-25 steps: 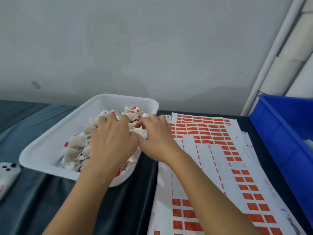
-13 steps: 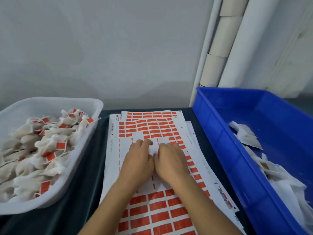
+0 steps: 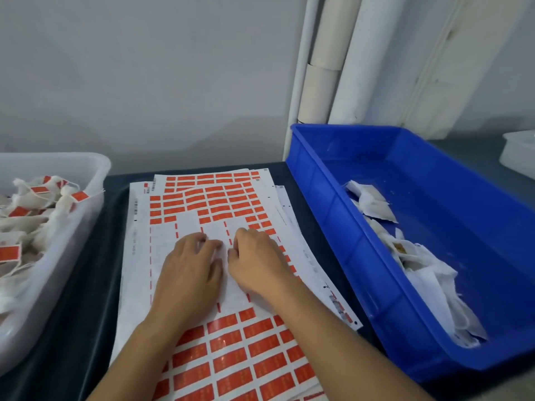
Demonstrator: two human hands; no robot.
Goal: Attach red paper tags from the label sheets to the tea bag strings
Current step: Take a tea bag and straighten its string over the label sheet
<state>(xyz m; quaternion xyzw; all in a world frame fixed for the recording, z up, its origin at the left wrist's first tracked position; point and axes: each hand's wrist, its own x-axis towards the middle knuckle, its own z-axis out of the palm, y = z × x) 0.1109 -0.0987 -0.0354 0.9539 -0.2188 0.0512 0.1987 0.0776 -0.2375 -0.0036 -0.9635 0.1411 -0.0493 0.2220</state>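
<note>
- Currently, both hands are laid on the bare, already stripped middle band of the top label sheet; the left hand and the right hand sit side by side, almost touching.
- Fingers of both hands are curled down onto the paper, but whether anything is pinched beneath them cannot be told, since the fingertips are hidden.
- Red tags are left in rows nearer the person and at the far end of the sheet; no tag is seen lifted.
- Untagged tea bags are seen loose in the blue bin to the right, while tagged tea bags are piled in the white tray to the left.
- Several sheets are stacked loosely and fanned, so a lower sheet could be dragged out of line if the top one is pushed sideways.
- A tag could be torn or creased if it is peeled from a corner too sharply.
- Adhesive could be folded onto itself, or stuck to a finger, before a string is reached, because the bags lie well apart from the hands.
</note>
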